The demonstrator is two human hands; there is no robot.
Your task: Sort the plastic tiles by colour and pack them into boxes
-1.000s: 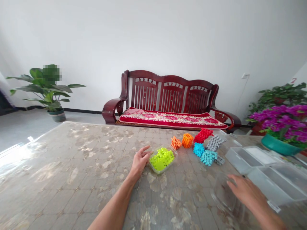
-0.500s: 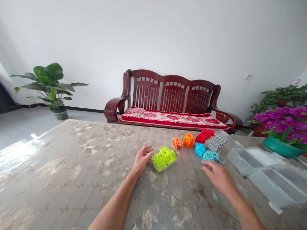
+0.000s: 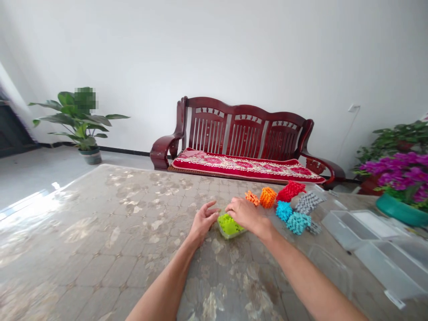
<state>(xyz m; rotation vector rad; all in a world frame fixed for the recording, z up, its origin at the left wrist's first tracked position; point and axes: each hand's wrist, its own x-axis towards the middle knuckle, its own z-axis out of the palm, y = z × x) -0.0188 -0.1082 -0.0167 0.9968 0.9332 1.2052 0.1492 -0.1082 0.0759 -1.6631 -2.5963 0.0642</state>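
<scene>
A clear plastic container [image 3: 230, 235] holding lime-green pieces [image 3: 230, 224] rests on the patterned tabletop [image 3: 140, 232]. At its left side is my left hand [image 3: 201, 221], fingers apart and nothing in them. My right hand [image 3: 245, 213] reaches over the container's right part, its fingers bent down at the green pieces; what the fingertips hold, if anything, is hidden. Just beyond and to the right lie small orange pieces [image 3: 252, 198], a larger orange bundle [image 3: 268, 197], a red bundle [image 3: 290, 191], blue [image 3: 284, 211], teal [image 3: 298, 223] and grey [image 3: 309, 203] bundles.
Open translucent boxes [image 3: 391, 263] stand at the right, near a teal planter [image 3: 401, 209] of purple flowers. A clear lid [image 3: 331, 267] lies beside my right forearm. Behind the table is a wooden bench [image 3: 240, 133]; a potted plant [image 3: 90, 156] stands at the left.
My right hand has moved left from beside the teal bundle to over the green container. My left hand stays at the container's left side. The whole view has shifted slightly.
</scene>
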